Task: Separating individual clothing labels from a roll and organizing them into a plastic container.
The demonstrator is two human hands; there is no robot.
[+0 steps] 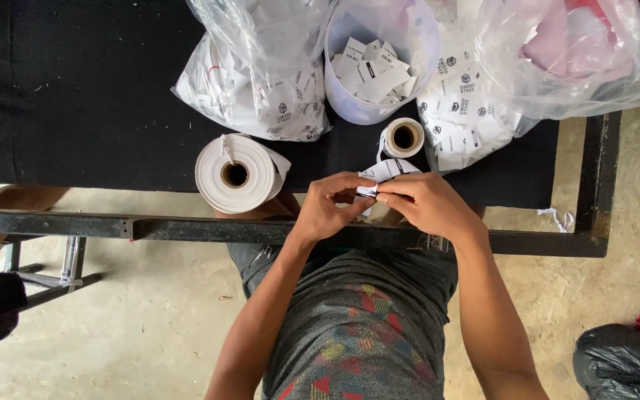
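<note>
My left hand [327,204] and my right hand [427,204] meet at the near edge of the black table [75,96]. Both pinch a white label strip [387,172] with dark print. The strip runs up to a small, nearly spent roll [404,138] just beyond my fingers. A large white label roll [235,173] lies on its side to the left of my left hand, core facing me.
A white tub [350,104] with several cut labels stands behind the small roll. Clear plastic bags of labels lie at the left [253,89] and right [475,111] of it. A dark metal frame bar [112,226] runs along the table front. A black bag [620,359] sits on the floor at lower right.
</note>
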